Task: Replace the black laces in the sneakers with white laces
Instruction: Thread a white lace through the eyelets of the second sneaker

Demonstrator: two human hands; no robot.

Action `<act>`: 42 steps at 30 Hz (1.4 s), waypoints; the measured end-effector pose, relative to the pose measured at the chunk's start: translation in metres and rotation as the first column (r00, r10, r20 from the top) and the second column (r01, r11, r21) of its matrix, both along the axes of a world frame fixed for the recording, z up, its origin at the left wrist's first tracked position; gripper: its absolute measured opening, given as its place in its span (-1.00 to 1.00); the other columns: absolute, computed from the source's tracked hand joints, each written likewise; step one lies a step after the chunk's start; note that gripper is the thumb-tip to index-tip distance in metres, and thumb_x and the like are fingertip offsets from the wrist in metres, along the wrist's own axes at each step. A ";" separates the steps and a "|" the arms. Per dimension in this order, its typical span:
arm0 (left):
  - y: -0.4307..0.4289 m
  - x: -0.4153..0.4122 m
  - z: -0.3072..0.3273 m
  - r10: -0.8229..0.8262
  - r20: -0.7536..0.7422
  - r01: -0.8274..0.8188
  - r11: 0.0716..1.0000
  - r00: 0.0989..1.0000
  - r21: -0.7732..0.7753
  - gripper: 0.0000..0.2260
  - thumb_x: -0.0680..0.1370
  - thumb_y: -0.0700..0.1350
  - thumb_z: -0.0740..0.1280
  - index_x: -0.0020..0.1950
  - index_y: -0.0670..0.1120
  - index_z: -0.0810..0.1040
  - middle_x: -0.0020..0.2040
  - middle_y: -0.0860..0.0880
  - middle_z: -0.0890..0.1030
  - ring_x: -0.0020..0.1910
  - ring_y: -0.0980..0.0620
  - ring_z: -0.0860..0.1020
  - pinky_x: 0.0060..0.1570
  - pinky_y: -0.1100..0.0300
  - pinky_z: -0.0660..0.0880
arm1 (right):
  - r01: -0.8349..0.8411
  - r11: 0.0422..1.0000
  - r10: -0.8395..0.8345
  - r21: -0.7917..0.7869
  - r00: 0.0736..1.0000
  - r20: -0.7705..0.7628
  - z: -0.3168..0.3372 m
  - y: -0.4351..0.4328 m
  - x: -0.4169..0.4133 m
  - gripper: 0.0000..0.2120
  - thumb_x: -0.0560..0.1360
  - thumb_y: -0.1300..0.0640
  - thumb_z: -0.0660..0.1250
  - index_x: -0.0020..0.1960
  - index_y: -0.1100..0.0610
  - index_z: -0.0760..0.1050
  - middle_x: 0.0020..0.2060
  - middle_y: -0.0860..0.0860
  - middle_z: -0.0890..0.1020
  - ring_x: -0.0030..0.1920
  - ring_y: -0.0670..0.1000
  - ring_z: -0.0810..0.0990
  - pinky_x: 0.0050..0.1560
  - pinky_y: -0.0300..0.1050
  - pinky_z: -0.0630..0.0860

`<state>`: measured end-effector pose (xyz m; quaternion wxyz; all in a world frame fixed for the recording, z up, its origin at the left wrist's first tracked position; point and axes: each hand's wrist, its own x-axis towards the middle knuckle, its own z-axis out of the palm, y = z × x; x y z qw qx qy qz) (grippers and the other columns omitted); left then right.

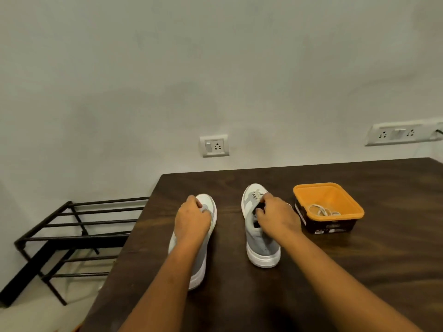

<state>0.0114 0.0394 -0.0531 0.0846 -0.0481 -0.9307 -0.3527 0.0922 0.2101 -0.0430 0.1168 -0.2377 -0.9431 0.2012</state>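
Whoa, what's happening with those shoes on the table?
A person is working on two shoes that stand on a dark wooden table, toes toward the wall. The left hand holds the top of the left grey-and-white sneaker. The right hand curls its fingers into the lace area of the right grey-and-white sneaker. Loose white laces lie in an orange plastic tub beside it.

Dark wooden table, black metal rack beside it, wall socket behind

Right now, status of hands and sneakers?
Left hand holds left sneaker. Right hand grips right sneaker at the lacing. White laces in orange tub.
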 end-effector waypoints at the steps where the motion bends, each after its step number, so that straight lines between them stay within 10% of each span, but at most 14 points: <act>1: -0.007 -0.001 -0.003 0.003 0.040 -0.001 0.999 0.999 -0.050 -0.77 0.56 -0.04 0.27 0.14 -0.14 0.45 0.11 -0.14 0.56 0.08 -0.11 0.53 0.06 0.06 0.47 | -0.050 0.999 0.050 -0.001 0.999 0.006 0.000 -0.007 0.000 -0.73 0.57 0.02 0.19 0.25 0.02 0.40 0.14 0.05 0.58 0.14 0.12 0.54 -0.04 -0.05 0.47; 8: -0.017 0.002 -0.017 -0.104 0.308 0.223 0.896 0.946 -0.383 -0.54 0.61 0.10 0.12 0.48 -0.03 0.25 0.34 -0.08 0.48 0.29 -0.11 0.46 0.23 0.06 0.38 | -0.192 0.965 0.142 0.176 0.954 0.266 -0.013 -0.041 0.001 -0.61 0.53 -0.01 0.27 0.33 0.03 0.35 0.29 0.04 0.42 0.32 0.11 0.40 0.27 0.07 0.28; 13: -0.009 0.003 -0.010 -0.204 0.473 0.381 0.869 0.857 -0.316 -0.44 0.64 -0.01 0.07 0.57 -0.05 -0.11 0.48 -0.19 0.29 0.39 -0.19 0.35 0.37 0.06 0.26 | -0.197 0.956 0.116 0.216 0.934 0.339 -0.017 -0.037 0.005 -0.63 0.57 0.20 0.16 0.36 0.02 0.33 0.33 0.06 0.33 0.28 0.12 0.44 0.27 0.11 0.28; 19: -0.006 0.017 -0.005 -0.356 0.573 0.514 0.847 0.738 -0.137 -0.41 0.62 -0.04 0.18 0.56 -0.08 -0.05 0.48 -0.18 0.28 0.37 -0.18 0.35 0.30 0.12 0.31 | -0.185 0.971 0.125 0.154 0.934 0.334 -0.018 -0.033 0.006 -0.64 0.60 0.19 0.13 0.36 -0.03 0.37 0.34 0.03 0.34 0.29 0.11 0.44 0.23 0.08 0.31; 27: 0.018 0.043 -0.008 -0.446 0.563 0.497 0.865 0.696 0.071 -0.65 0.60 -0.10 0.24 0.36 -0.12 0.27 -0.02 -0.19 0.45 -0.38 0.03 0.39 -0.42 0.24 0.37 | -0.126 0.980 0.152 -0.151 0.973 0.173 0.003 0.019 0.007 -0.73 0.54 -0.02 0.28 0.22 -0.02 0.53 0.20 0.03 0.58 0.18 0.08 0.54 0.18 -0.02 0.49; 36: 0.038 0.044 0.008 -0.277 0.008 0.266 0.916 0.961 -0.300 -0.76 0.57 0.08 0.18 0.07 -0.06 0.49 0.09 -0.10 0.59 0.06 -0.14 0.55 -0.01 0.07 0.48 | 0.213 0.974 -0.182 -0.071 0.933 0.310 -0.020 0.129 0.000 -0.71 0.61 0.16 0.13 0.29 0.06 0.48 0.20 0.10 0.55 0.12 0.13 0.53 0.15 0.03 0.53; 42: 0.051 0.028 -0.010 -0.314 0.386 0.475 0.755 0.867 -0.452 -0.39 0.40 0.14 0.39 0.32 -0.02 0.20 0.24 -0.07 0.48 0.19 -0.13 0.50 0.04 0.06 0.44 | 0.187 0.981 -0.144 -0.047 0.872 0.467 -0.046 0.162 -0.022 -0.68 0.64 0.03 0.09 0.32 0.06 0.45 0.22 0.06 0.53 0.16 0.10 0.51 0.22 0.01 0.47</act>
